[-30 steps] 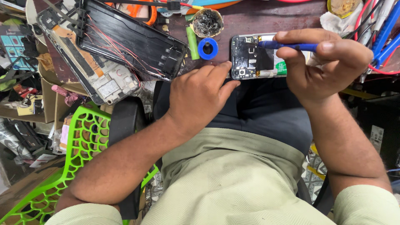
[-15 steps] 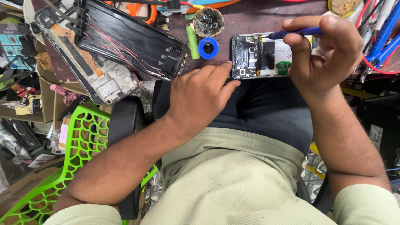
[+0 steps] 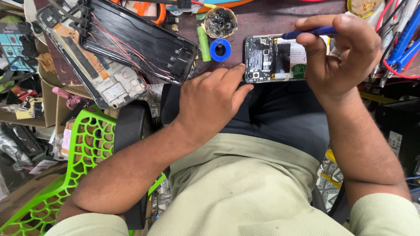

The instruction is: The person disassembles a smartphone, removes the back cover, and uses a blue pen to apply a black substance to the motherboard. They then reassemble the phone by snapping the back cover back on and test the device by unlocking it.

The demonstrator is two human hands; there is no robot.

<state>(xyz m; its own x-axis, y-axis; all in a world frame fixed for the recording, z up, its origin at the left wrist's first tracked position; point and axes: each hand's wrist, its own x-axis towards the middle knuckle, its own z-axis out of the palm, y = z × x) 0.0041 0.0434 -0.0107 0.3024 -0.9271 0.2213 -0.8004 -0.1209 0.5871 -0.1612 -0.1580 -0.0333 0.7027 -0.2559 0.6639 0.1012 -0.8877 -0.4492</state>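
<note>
An opened phone [image 3: 273,59] with its circuit board and black battery showing lies flat on the dark workbench [image 3: 258,22] at the near edge. My left hand [image 3: 210,102] rests beside it, fingertips touching the phone's lower left corner, holding nothing. My right hand [image 3: 339,57] hovers over the phone's right end, pinching a blue-handled tool [image 3: 308,32] whose tip points left above the battery.
A large opened black device back [image 3: 135,39] with red wires and a pale board lies at the left. A blue tape ring [image 3: 220,49], a green cylinder [image 3: 203,43] and a dirty round tin [image 3: 220,21] sit behind the phone. Blue and red tools [image 3: 400,43] crowd the right; a green plastic chair [image 3: 83,153] stands lower left.
My right hand has lifted the blue tool up and to the right, off the phone's middle. My left hand has stayed at the phone's corner.
</note>
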